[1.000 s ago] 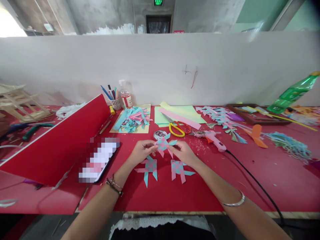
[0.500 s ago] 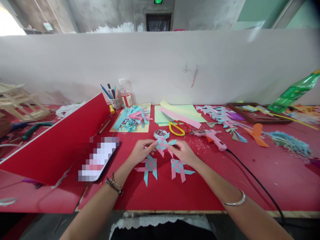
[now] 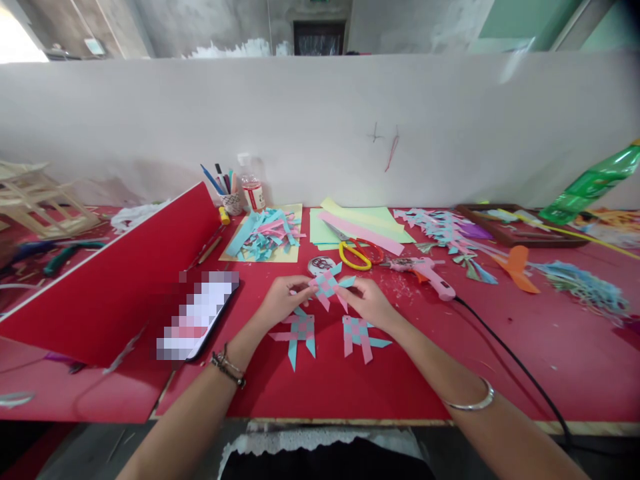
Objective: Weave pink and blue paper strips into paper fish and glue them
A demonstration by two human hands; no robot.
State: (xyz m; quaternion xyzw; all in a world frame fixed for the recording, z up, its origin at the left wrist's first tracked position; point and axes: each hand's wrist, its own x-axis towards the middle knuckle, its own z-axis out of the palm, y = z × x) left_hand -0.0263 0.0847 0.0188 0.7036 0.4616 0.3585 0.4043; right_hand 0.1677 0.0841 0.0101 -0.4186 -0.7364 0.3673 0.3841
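Between my two hands is a small woven paper fish of pink and light-blue strips, its loose strip ends sticking out. My left hand pinches its left side between thumb and fingers. On its right side, my right hand pinches it the same way. Below my left hand a second woven paper fish lies flat on the red table, strips pointing left and down. A third woven paper fish lies below my right hand, its strips pointing right and down.
Yellow-and-red-handled scissors and a pink glue gun with a black cord lie beyond my hands. A pile of paper strips sits back left. A phone and upright red board stand left; a green bottle leans right.
The whole view has shifted slightly as my head moved. Both hands keep the same pinch on the woven paper fish, with hardly any movement.
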